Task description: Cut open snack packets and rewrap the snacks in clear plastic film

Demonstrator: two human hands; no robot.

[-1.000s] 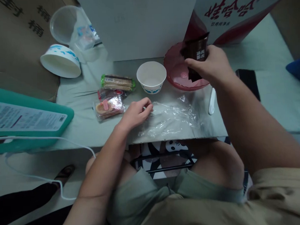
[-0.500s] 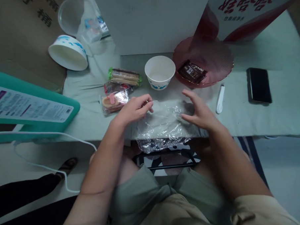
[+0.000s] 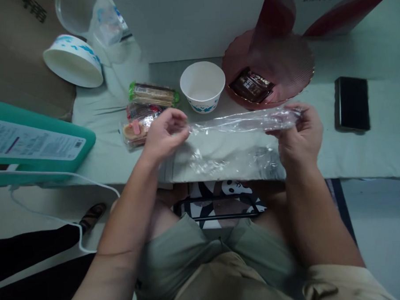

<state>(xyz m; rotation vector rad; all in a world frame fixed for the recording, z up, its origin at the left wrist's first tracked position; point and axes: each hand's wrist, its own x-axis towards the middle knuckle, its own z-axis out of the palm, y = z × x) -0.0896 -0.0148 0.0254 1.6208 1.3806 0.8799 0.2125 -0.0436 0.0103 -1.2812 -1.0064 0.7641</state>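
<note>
A clear plastic bag (image 3: 239, 139) hangs stretched between my two hands above the table's front edge. My left hand (image 3: 164, 134) pinches its left corner and my right hand (image 3: 300, 130) grips its right end. Behind it stand a white paper bowl (image 3: 203, 85) and a red plastic plate (image 3: 282, 62) with a dark brown snack packet (image 3: 252, 86) lying in it. To the left of my left hand lie several wrapped snacks (image 3: 145, 110).
A black phone (image 3: 352, 102) lies at the right. A second white bowl (image 3: 73, 67) lies on its side at the back left beside a clear lid (image 3: 71, 12). A teal box (image 3: 30, 146) and a white cable (image 3: 55, 183) are at the left. A white carton (image 3: 188, 22) stands behind.
The dark packet went from my right hand into the red plate. My right hand then came down to the plastic bag, and both hands lifted and stretched it.
</note>
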